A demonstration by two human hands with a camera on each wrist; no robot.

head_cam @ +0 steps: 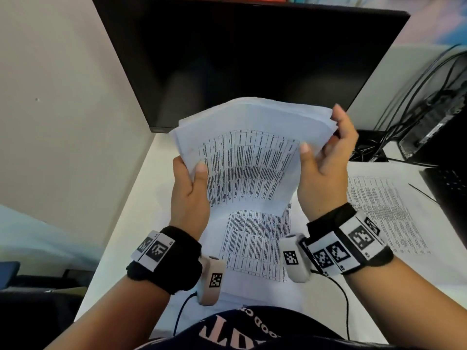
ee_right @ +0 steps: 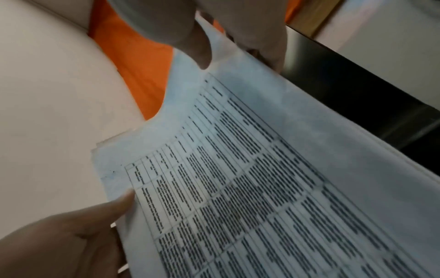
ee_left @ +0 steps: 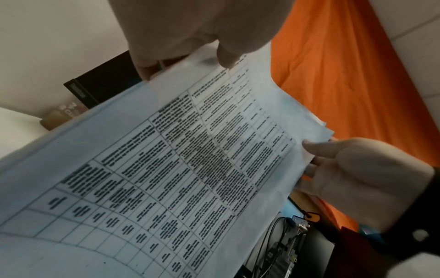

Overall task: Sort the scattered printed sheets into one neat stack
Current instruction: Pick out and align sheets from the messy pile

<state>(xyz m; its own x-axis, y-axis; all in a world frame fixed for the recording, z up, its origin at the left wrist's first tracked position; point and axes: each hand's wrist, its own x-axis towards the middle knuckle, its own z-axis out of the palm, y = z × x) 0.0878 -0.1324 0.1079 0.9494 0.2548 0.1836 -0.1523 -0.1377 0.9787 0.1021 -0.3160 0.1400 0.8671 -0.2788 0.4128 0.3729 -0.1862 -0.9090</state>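
Held upright above the white desk (head_cam: pixel 141 178), before the black monitor (head_cam: pixel 252 59): sheaf of white printed table sheets (head_cam: pixel 252 157), left hand (head_cam: pixel 189 195) and right hand (head_cam: pixel 326 162) pinching opposite edges, likely for squaring; more loose printed sheets (head_cam: pixel 379 205) flat on the desk.

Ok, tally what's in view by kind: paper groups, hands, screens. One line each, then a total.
Held bundle: 1, gripped by left hand and right hand
Loose sheets on the desk: 2 visible, one under the hands, one to the right
Hands: 2
Monitor: 1
Total: 6
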